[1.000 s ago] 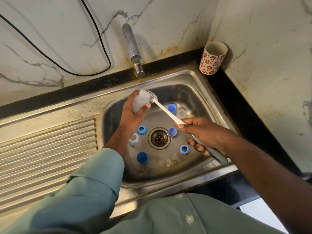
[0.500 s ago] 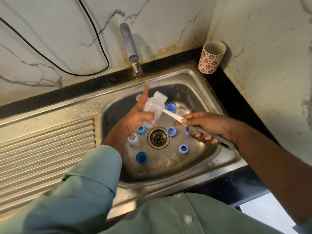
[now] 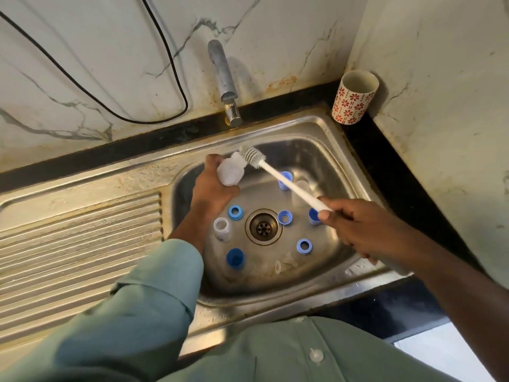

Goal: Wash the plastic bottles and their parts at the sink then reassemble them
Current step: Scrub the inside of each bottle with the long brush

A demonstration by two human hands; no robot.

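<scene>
Blue plastic rings (image 3: 285,217) and small clear plastic bottles (image 3: 222,229) lay scattered round the round metal drain (image 3: 263,226) in the stainless steel sink (image 3: 341,150), a patterned ceramic cup (image 3: 353,98) standing behind its right corner.

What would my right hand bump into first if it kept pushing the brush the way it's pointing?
The right hand aims the brush up-left, so its bristle head would likely meet the clear bottle gripped by the left hand. They look close or touching; depth is unclear.
</scene>
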